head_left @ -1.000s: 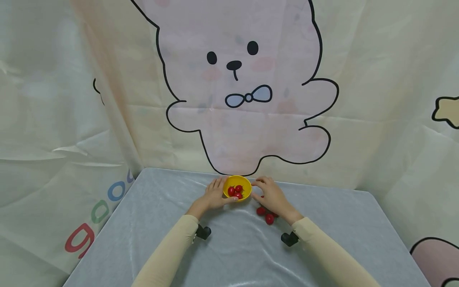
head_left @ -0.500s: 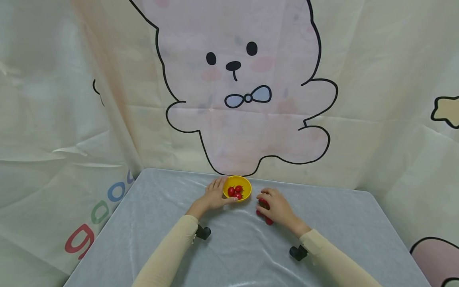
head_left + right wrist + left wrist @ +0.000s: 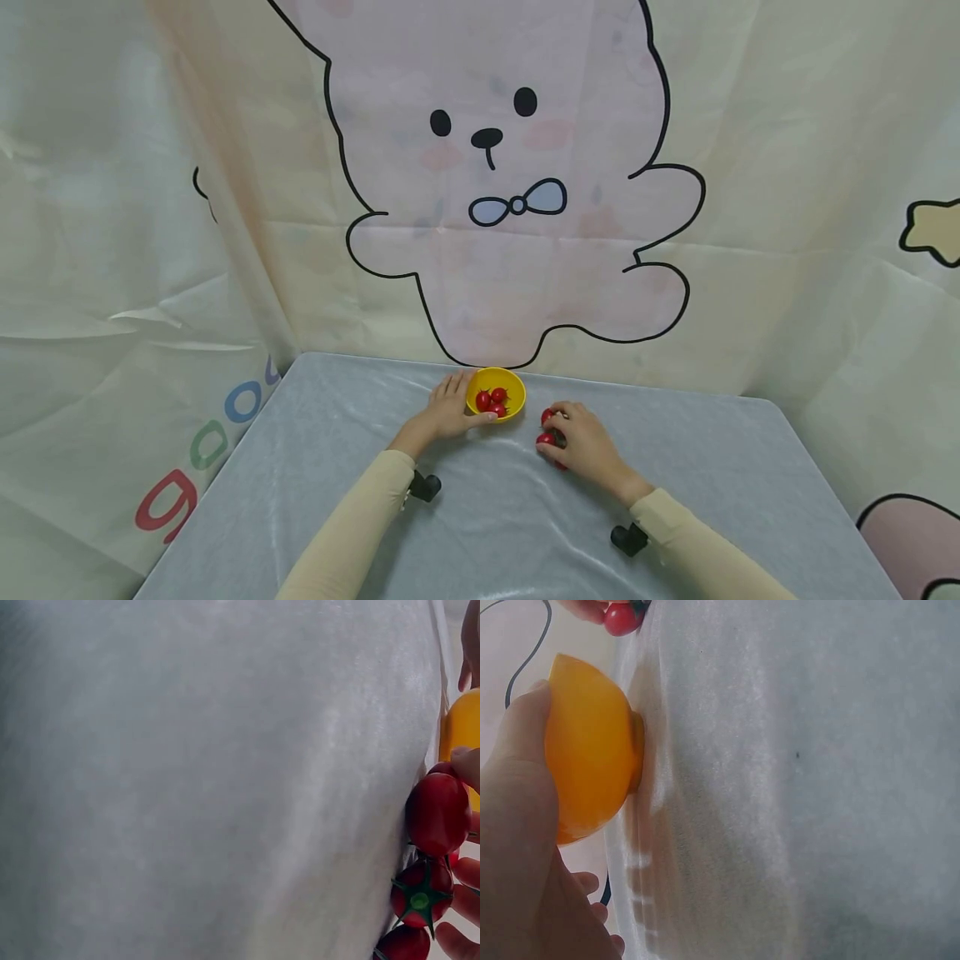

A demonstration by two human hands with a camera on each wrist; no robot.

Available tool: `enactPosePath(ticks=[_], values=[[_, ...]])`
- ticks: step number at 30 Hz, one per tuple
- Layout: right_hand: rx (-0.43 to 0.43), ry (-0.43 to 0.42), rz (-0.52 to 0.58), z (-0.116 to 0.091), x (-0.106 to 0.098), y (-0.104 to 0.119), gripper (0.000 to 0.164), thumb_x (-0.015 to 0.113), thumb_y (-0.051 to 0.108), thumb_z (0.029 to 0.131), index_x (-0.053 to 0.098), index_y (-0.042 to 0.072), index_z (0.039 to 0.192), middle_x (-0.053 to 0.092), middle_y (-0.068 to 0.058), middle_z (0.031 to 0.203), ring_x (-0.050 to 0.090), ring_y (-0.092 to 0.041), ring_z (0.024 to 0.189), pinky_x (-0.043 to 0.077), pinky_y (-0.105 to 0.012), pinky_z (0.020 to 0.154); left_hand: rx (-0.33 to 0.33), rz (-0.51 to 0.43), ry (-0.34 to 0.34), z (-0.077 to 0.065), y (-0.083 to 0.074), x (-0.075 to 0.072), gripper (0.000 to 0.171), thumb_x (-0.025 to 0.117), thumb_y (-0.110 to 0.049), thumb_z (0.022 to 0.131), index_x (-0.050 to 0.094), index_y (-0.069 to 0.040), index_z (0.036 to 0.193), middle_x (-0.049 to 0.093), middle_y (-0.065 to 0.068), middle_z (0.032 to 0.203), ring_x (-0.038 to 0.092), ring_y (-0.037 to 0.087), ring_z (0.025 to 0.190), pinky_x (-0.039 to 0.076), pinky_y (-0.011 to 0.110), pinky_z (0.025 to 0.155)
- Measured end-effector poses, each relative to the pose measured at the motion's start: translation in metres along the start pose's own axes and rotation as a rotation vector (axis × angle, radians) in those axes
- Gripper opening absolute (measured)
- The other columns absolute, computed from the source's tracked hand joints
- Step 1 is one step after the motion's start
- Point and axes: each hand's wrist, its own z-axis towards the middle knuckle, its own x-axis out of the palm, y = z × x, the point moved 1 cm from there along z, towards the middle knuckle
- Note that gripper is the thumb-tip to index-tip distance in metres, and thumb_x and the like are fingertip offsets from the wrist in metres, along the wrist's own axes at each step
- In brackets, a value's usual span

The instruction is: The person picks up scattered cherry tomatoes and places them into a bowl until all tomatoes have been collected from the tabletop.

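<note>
On the bench, the bowl is gripped by the left hand, fingers around it, seemingly for steadiness; nearby tomatoes are spanned by the right hand's curved fingers; whether pinched cannot be told.

Looks like a makeshift recording booth, draped off on three sides. Hung with creased cream sheets far, left and right, printed nursery-style: big cartoon bear far, coloured letters left, yellowish star over on right. Furnished with a soft-looking, grey-covered table, set close to far side. Shows black wrist-worn cameras at near side. Can't tell whether inside a home, lab or studio.
</note>
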Motion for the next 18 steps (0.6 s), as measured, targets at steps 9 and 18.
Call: enactPosePath(ticks=[9,18], values=[[0.008,0.009,-0.041,-0.0027,0.0022,0.0002,0.037,0.081,0.048,0.077,0.076,0.017,0.096,0.063,-0.01,0.125,0.055,-0.026,0.11,0.052,-0.047,0.094,-0.018,0.004,0.006,-0.0009,-0.0024,-0.0012,0.102,0.056,-0.072,0.086,0.009,-0.021,0.16,0.011,0.015,0.168,0.013,0.042,0.153,0.014,0.061,0.123],[0.019,0.01,-0.045,-0.0019,0.0046,0.0,0.036,0.081,0.048,0.077,0.076,0.018,0.095,0.063,-0.008,0.124,0.055,-0.026,0.109,0.053,-0.045,0.093,-0.017,-0.003,0.006,-0.0006,-0.0012,-0.0013,0.102,0.056,-0.071,0.086,0.009,-0.019,0.16,0.011,0.015,0.168,0.013,0.042,0.153,0.012,0.061,0.123]])
